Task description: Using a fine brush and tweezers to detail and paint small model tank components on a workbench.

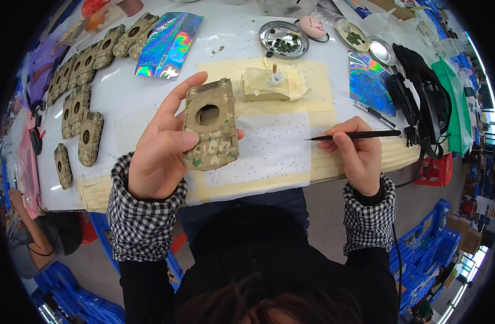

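Metal dish [283, 55] holds green bits [281, 44]; left hand [162, 144], camouflage hull [211, 133]

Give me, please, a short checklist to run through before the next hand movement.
1. Left hand gripping the camouflage shell: ok, its round hole faces the camera.
2. Right hand holding the black fine-tipped tool: ok, tip pointing left.
3. Tool tip apart from the shell: ok, a clear gap shows.
4. Tiny piece held at the tip: cannot tell, too small to see.
5. White sheet free of loose bits: not ok, tiny specks are scattered over it.
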Demonstrator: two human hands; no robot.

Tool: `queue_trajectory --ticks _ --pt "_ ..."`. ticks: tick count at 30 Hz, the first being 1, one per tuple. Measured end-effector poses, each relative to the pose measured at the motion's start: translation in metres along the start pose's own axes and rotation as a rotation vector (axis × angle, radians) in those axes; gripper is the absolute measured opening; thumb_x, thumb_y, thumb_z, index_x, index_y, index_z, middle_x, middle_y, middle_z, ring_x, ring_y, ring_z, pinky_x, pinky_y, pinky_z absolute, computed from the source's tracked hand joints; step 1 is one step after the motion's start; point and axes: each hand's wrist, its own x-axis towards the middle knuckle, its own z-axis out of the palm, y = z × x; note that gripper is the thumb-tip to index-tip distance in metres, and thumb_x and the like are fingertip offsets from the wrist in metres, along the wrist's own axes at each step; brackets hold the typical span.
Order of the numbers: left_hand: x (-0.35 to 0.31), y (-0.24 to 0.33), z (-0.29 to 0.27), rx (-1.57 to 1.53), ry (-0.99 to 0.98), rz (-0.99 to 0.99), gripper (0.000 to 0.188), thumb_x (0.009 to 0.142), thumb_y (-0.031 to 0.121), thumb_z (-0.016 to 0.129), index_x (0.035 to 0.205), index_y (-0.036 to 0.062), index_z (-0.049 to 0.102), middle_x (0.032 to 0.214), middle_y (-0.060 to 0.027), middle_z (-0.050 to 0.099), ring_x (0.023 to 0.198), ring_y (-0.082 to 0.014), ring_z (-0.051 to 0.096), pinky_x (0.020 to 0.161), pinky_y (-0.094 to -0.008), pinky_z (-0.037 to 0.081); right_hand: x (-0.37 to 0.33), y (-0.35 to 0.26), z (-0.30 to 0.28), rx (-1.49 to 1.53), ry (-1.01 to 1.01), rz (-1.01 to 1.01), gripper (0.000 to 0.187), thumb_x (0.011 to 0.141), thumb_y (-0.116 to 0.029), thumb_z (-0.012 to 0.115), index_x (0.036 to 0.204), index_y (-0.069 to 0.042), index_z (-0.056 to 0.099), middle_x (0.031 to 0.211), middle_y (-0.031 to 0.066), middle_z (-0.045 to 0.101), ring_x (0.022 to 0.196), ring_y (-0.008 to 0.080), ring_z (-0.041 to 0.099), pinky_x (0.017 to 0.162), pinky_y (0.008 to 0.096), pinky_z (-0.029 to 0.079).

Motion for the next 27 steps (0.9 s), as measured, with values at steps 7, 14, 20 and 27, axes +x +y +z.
queue_trajectory --ticks 7,14,20,27 --pt "0.0000 0.0001 0.0008 0.005 0.005 0.002 0.090 0.073 0.021 0.063 0.149 0.0018 0.019 0.136 -0.0289 0.043 0.107 -0.0353 0.061 0.087 -0.0364 0.054 0.0004 -0.0003 0.0010 -0.014 0.003 -0.004 0.012 0.096 -0.008 0.057 0.093 0.004 0.058 0.084 0.0071 0.063 0.077 0.0109 0.063 0.071 0.0222 0.050" --pt "-0.0002 0.0006 0.0013 0.008 0.008 -0.003 0.090 0.073 0.021 0.062 0.149 0.0017 0.019 0.136 -0.0289 0.043 0.107 -0.0352 0.061 0.087 -0.0363 0.054 0.0002 -0.0005 0.0008 -0.007 -0.001 -0.004 0.013 0.096 -0.008 0.057 0.093 0.004 0.058 0.084 0.0073 0.063 0.077 0.0110 0.063 0.071 0.0222 0.051" --pt "-0.0001 -0.0008 -0.0001 0.002 0.006 0.005 0.090 0.073 0.021 0.062 0.149 0.0018 0.019 0.136 -0.0289 0.043 0.107 -0.0353 0.061 0.086 -0.0363 0.055 -0.0001 0.0004 0.0005 -0.004 -0.005 -0.005 0.013 0.096 -0.009 0.057 0.093 0.004 0.057 0.084 0.0078 0.063 0.077 0.0108 0.063 0.071 0.0221 0.051" --pt "-0.0002 -0.0002 -0.0005 0.003 -0.002 0.002 0.089 0.073 0.021 0.062 0.149 0.0019 0.019 0.136 -0.0288 0.042 0.107 -0.0352 0.061 0.085 -0.0361 0.055 -0.0003 0.0006 -0.0003 0.012 0.014 -0.038 0.013 0.097 -0.009 0.056 0.093 0.003 0.057 0.083 0.0081 0.063 0.077 0.0115 0.063 0.071 0.0234 0.051"
